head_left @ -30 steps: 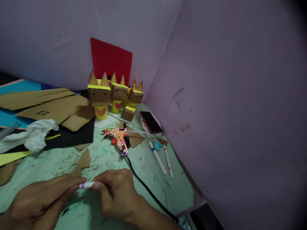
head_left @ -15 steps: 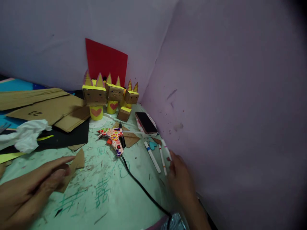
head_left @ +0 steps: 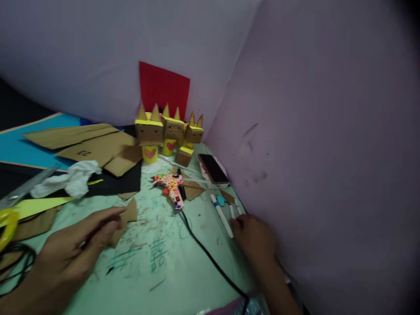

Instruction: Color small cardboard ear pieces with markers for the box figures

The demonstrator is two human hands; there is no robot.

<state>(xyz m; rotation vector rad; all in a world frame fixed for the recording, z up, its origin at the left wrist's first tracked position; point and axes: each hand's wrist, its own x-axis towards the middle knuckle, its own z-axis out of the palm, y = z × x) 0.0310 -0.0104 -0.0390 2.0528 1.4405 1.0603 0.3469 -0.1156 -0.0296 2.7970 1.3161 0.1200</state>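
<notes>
My left hand (head_left: pixel 77 251) holds a small, irregular piece of brown cardboard (head_left: pixel 130 213) between thumb and fingers, above the table. At the right edge of the table, my right hand (head_left: pixel 256 238) is closed low over two slim white markers, one with a red band (head_left: pixel 232 211) and one farther right (head_left: pixel 238 208). Its fingers hide their lower ends. Beside them lies a thicker white marker with a blue band (head_left: pixel 222 216). A flower-patterned glue gun (head_left: pixel 169 187) rests on the table between my hands, its black cord trailing toward me.
Several cardboard figures with yellow crowns (head_left: pixel 149 131) stand at the back before a red sheet (head_left: pixel 164 87). A phone (head_left: pixel 213 168) lies near the right wall. Cardboard sheets (head_left: pixel 98 146), crumpled tissue (head_left: pixel 77 177) and yellow scissor handles (head_left: pixel 8 225) are at left.
The view has swung left, so the scene sits farther right. My right hand has lowered a white marker onto the table beside the others. My left hand still holds the cardboard piece.
</notes>
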